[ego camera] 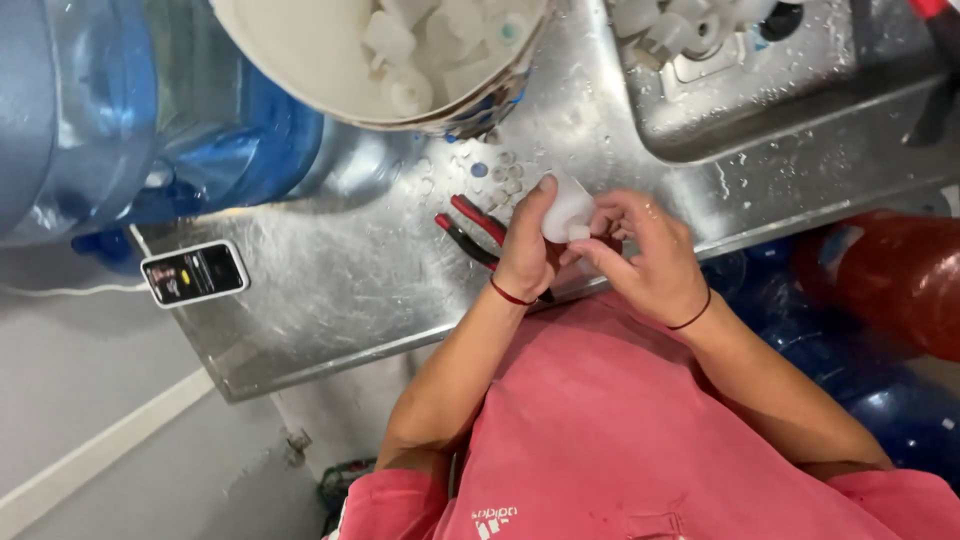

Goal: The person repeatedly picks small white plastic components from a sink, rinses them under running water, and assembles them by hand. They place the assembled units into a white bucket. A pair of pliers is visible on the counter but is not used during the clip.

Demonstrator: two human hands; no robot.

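Both hands grip 1 white cap (567, 208): left hand (527, 255) closed on its side, right hand (645, 255) pinching its lower edge. Pliers (470, 228) lie just beyond the left hand.

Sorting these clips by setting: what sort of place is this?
Probably a water-bottle refilling or washing workshop: big blue plastic water jugs, a wet stainless steel worktop with a sunken basin, and a white bucket of small white plastic caps.

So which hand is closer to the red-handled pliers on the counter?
Left. The left hand sits right over the red-handled pliers, covering their far end. The right hand is farther off, beyond the white plastic piece both hands hold.
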